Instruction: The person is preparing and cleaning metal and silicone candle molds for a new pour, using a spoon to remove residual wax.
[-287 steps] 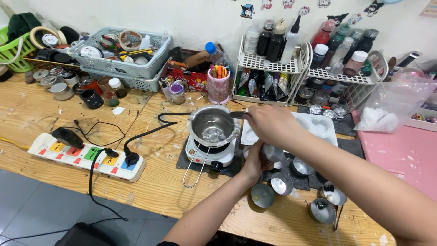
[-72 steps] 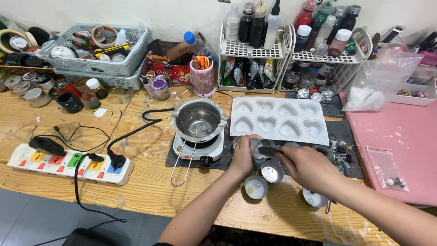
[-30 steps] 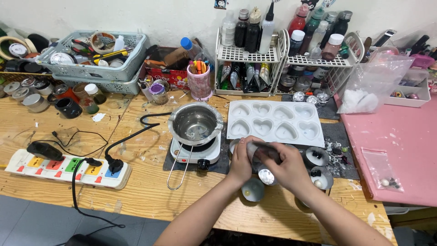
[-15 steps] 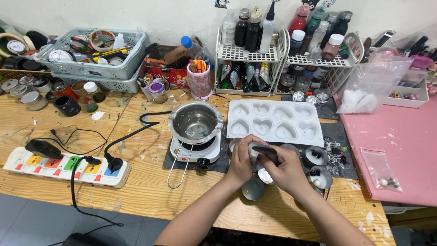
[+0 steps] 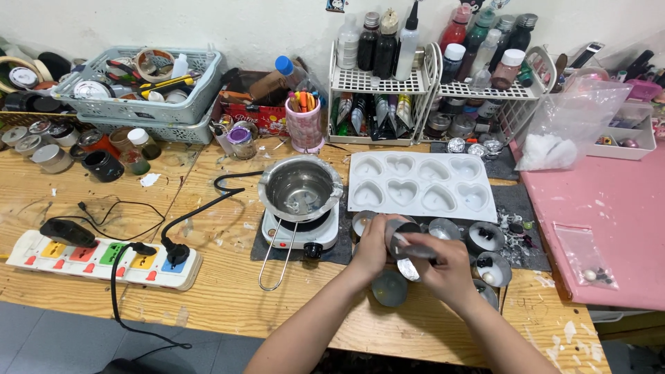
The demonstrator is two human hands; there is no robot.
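The left hand (image 5: 372,247) and right hand (image 5: 443,266) both grasp a small round metal tin (image 5: 404,239), held between them above the tabletop (image 5: 228,291).

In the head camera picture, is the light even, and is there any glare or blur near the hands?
Head view: the light is soft and even, with faint shadows; small glare shows on the round steel melting pot and on the small silver tin held between the left hand and right hand; the hands look slightly soft; the frame edges bend a little.
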